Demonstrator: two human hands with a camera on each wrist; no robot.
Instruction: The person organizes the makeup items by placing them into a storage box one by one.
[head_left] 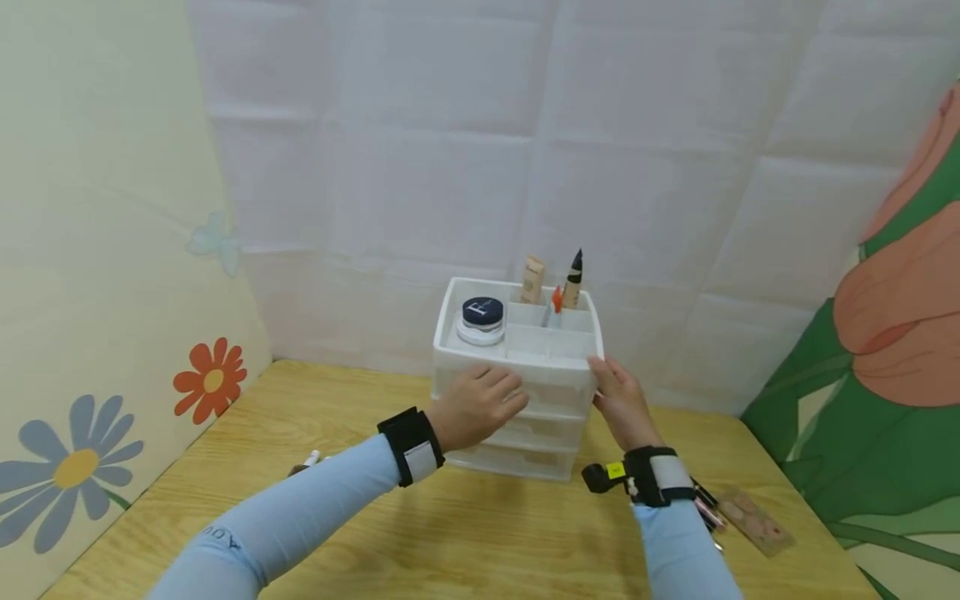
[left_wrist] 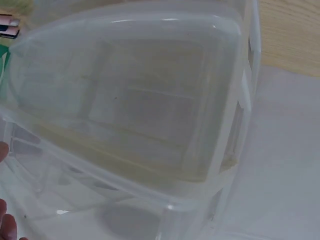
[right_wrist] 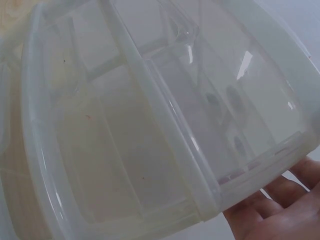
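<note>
In the organizer (head_left: pixel 553 398) the right grip (head_left: pixel 624 406) clamps sits a jar (head_left: pixel 482 312), left grip (head_left: pixel 480 406) parted.

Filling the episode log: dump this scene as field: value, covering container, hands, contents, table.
container: white plastic drawer organizer, upright on wood-grain table
right hand: grips organizer's right side near top corner
left hand: at upper drawer front; contact unclear
top left compartment: dark-lidded jar
top back, right half: tan tube, black-tipped tube, both upright
table, right: flat rectangular palette-like item
</note>
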